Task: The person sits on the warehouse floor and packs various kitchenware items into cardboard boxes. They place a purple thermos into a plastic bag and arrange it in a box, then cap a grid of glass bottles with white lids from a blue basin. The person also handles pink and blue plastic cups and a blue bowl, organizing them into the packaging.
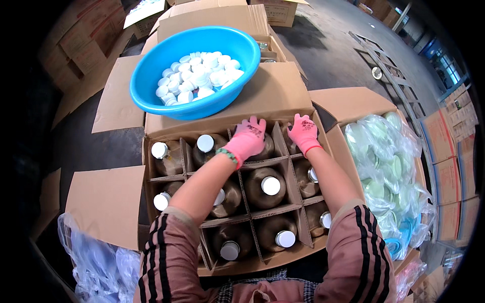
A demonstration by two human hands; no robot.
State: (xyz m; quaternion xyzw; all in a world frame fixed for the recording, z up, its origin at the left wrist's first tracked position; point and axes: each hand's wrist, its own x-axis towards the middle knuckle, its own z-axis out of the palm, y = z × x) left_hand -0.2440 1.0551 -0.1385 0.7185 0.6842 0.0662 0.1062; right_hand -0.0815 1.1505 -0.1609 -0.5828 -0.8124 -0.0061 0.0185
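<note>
My left hand [248, 138], in a pink glove, is bent over the top of a brown-tinted bottle [269, 148] in the far row of a divided cardboard box [222, 270]. That bottle's top is hidden under the glove. My right hand [303, 133], gloved alike, has its fingers curled over the compartment at the far right corner, where part of another bottle [290, 141] shows. Whatever its fingers close on is out of sight. Several round bottles with white caps [271, 186] fill the other compartments, upright or slightly tilted. One cap [230, 250] in the near row looks greyer.
A blue basin [194, 108] of loose white caps [199, 76] rests on the box's far flap. To the right, an open carton [348, 96] holds pale green items in clear plastic [386, 166]. Crumpled plastic bags [101, 262] lie at lower left; stacked cartons [83, 43] stand farther off.
</note>
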